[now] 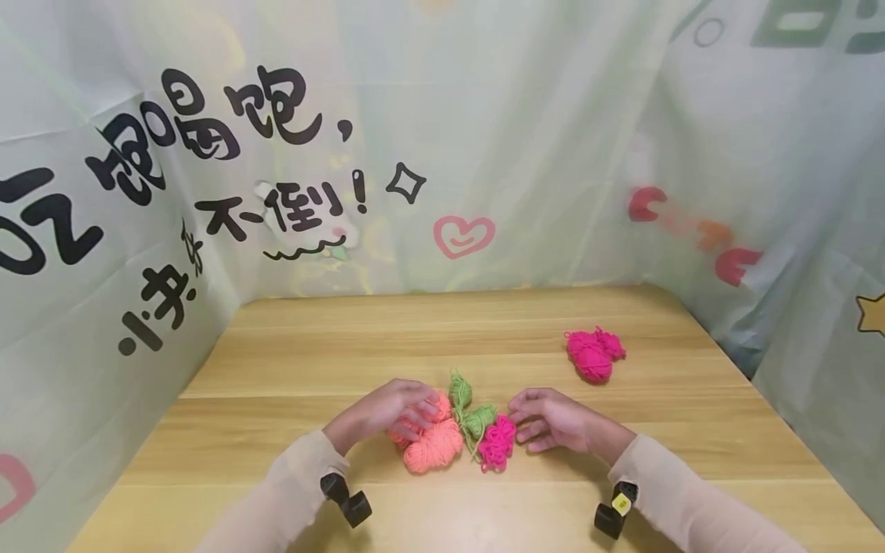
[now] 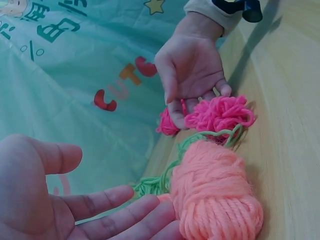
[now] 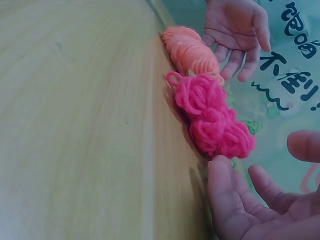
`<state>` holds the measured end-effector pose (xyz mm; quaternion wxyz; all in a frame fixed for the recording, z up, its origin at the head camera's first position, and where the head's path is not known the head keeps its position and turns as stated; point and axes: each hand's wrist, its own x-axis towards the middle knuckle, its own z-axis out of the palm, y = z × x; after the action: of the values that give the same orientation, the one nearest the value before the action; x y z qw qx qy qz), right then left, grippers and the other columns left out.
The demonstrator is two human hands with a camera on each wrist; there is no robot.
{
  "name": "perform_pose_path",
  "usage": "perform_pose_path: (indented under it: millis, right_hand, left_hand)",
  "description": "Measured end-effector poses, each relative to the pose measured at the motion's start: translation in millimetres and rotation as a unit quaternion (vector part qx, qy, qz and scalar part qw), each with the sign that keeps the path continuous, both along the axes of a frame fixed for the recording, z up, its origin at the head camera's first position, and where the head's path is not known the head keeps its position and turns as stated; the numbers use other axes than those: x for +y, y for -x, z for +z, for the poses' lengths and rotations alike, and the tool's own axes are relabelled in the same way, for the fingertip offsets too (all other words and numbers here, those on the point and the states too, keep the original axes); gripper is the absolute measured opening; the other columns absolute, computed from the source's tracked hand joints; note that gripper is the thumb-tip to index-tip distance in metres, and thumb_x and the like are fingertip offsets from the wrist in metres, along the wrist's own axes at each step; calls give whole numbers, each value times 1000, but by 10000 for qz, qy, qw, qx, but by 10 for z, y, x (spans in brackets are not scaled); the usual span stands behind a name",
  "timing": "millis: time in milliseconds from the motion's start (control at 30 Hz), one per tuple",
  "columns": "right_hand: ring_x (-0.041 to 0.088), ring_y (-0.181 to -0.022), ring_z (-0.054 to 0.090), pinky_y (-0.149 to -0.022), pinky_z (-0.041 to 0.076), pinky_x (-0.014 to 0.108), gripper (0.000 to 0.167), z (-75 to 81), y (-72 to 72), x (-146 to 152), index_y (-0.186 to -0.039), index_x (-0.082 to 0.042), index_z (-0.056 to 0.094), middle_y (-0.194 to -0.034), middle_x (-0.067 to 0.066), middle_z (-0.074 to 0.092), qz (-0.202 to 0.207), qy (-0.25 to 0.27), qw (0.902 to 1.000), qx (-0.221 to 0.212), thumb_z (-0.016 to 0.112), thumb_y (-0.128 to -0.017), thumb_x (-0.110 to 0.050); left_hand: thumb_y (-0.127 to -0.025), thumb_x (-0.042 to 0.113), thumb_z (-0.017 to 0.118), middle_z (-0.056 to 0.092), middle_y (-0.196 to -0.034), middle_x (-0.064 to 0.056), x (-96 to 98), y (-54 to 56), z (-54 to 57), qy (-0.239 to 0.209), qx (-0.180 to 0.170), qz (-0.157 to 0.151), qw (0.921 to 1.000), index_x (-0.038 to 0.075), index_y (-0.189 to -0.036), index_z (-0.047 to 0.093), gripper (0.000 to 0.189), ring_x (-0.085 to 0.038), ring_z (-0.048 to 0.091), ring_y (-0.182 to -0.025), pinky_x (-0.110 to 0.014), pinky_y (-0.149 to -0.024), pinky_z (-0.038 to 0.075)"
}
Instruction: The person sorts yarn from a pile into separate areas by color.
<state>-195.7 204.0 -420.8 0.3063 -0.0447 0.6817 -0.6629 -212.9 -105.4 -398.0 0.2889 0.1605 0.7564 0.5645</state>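
Note:
Coral yarn bundles [image 1: 433, 447] lie on the wooden table, with my left hand [image 1: 406, 407] spread over and behind them. In the left wrist view the fingers [image 2: 107, 200] are straight, right beside the coral yarn [image 2: 215, 192]. Green yarn [image 1: 478, 420] lies in the middle, loose strands trailing from it. A small magenta yarn bundle [image 1: 498, 444] sits to its right. My right hand [image 1: 553, 418] is beside that bundle, fingers loosely bent; in the right wrist view its fingertips come right up to the magenta yarn [image 3: 212, 115]. Neither hand grips anything.
Another magenta yarn bundle [image 1: 593, 355] lies farther back on the right of the table [image 1: 332, 346]. Printed curtains [image 1: 539, 153] stand around the back and sides. Small black devices [image 1: 346, 499] are strapped to both wrists.

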Motion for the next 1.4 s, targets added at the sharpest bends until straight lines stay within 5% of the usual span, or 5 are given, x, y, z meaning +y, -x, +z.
perform_pose_path:
  millis: [200, 1000, 1200, 1400]
  right_hand:
    - [22, -80, 63, -70, 56, 37, 34, -27, -11, -55, -120, 6, 47, -98, 12, 56, 0, -59, 10000, 11, 54, -98, -20]
    - [25, -80, 60, -67, 56, 37, 41, -110, -16, -133, -123, 6, 48, -105, 17, 51, 148, -459, 9984, 296, 66, -90, -8]
    - [23, -75, 60, -63, 55, 36, 36, -81, -38, -188, -116, 4, 52, -98, 15, 55, 156, -884, 9941, 606, 70, -86, -5]
    - [23, -72, 59, -61, 56, 37, 30, -63, -72, -230, -107, 2, 55, -91, 12, 56, 185, -1129, 9899, 835, 73, -83, -3]
  left_hand:
    - [-102, 30, 46, 63, -113, -15, 33, 6, -8, 115, 114, 9, 9999, -5, -126, 54, 43, -28, 64, -96, -41, -74, 56]
    - [-102, 23, 46, 62, -113, -15, 56, 13, -32, 185, 81, -3, 9998, -5, -123, 54, 36, -28, 64, -95, -41, -74, 57]
    - [-94, 11, 61, 62, -106, -10, 104, -25, -2, 870, 820, -94, 9928, -2, -119, 59, 28, -22, 64, -85, -36, -68, 56]
    - [-90, 13, 68, 64, -105, -5, 129, -61, 45, 1701, 1839, -311, 9676, 4, -117, 62, 29, -23, 63, -92, -37, -76, 53]
